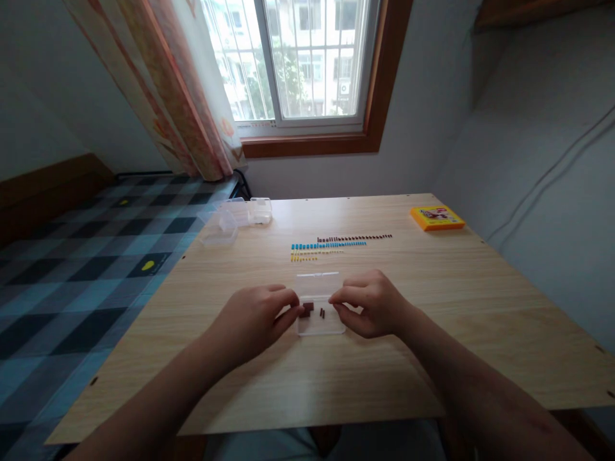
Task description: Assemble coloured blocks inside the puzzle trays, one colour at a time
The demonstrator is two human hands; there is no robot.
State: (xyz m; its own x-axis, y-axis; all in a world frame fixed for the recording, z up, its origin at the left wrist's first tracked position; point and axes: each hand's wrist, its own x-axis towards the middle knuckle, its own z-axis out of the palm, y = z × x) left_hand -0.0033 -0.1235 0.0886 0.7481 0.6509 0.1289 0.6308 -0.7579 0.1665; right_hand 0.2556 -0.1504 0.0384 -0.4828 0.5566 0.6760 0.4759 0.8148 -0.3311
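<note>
An open clear plastic box (321, 331) lies on the table in front of me, its lid (318, 285) tipped back on the far side. Several dark brown bricks (308, 307) sit at the left in the box, and two small brown pieces (322, 314) lie right of its middle. My left hand (262, 314) pinches the box's left edge, fingertips close beside the brown bricks. At the right edge, my right hand (368, 304) grips the box between thumb and fingers. Beyond the lid run rows of tiny brown pieces (355, 238), blue pieces (327, 245) and yellow pieces (307, 255).
Clear plastic containers (233, 221) stand at the table's far left corner. An orange-yellow box (437, 218) lies at the far right. A bed with a checked cover (96, 256) adjoins the wooden table (230, 384) on the left; a window is behind.
</note>
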